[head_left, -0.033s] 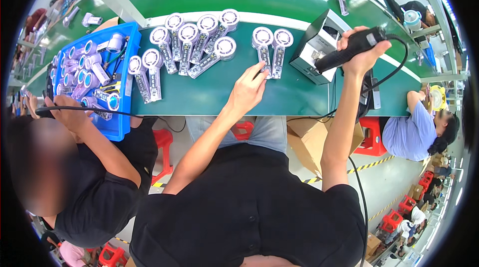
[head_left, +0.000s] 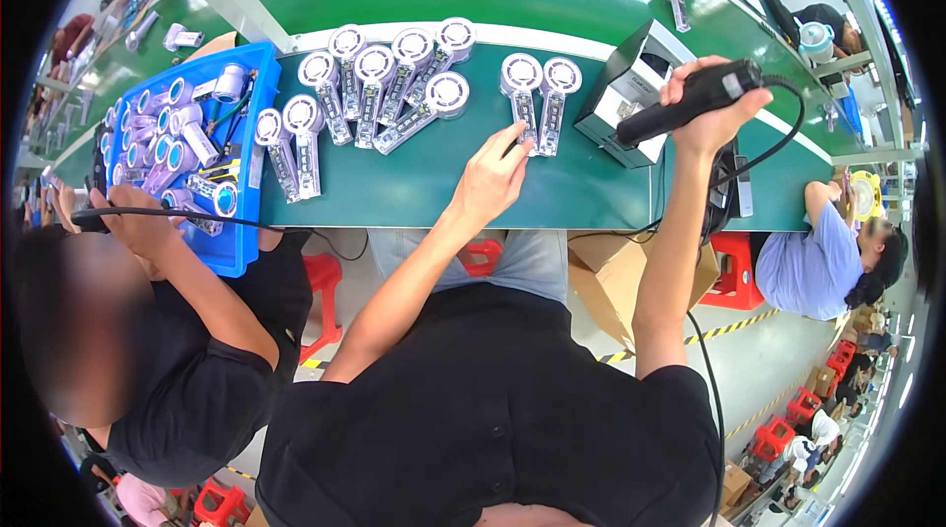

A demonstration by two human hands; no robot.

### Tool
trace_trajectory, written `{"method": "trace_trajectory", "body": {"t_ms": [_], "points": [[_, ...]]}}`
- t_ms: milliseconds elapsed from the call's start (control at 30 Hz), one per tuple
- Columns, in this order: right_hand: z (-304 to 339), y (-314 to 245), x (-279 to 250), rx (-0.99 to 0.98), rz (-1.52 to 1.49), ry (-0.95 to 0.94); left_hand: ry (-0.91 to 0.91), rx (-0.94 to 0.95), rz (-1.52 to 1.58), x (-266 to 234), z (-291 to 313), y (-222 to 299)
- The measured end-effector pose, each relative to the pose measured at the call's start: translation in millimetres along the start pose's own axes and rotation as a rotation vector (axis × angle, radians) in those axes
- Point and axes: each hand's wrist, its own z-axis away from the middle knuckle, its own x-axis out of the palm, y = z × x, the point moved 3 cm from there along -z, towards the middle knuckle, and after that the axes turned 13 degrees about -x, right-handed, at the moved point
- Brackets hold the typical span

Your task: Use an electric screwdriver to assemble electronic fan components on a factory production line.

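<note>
My left hand (head_left: 496,175) has its fingertips closed on the lower handle of a pale purple handheld fan (head_left: 521,79), whose handle is open with a circuit board showing. A second handheld fan (head_left: 560,84) lies close beside it on the right. My right hand (head_left: 711,113) is wrapped around a black corded electric screwdriver (head_left: 695,98), held tilted with its working end toward the lower left. That end is in front of a grey and black box (head_left: 613,103), which looks like a screw feeder. Whether the screwdriver touches the box I cannot tell.
Several more handheld fans (head_left: 374,69) lie on the green table (head_left: 414,187) to the left. Beyond them stands a blue bin (head_left: 258,133) full of fans. A co-worker's arm (head_left: 212,300) reaches in beside it. The screwdriver's cord (head_left: 796,123) loops at the right.
The screwdriver's working end has shifted slightly left and down in front of the box. My left hand stays on the same handheld fan.
</note>
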Motion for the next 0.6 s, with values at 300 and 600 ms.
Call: {"method": "trace_trajectory", "body": {"t_ms": [300, 600], "points": [[50, 30, 65, -0.013, -0.101, -0.147, 0.009, 0.028, -0.03, 4, 1, 0], [61, 38, 72, -0.009, 0.01, -0.181, -0.012, 0.024, -0.034, 4, 3, -1]]}}
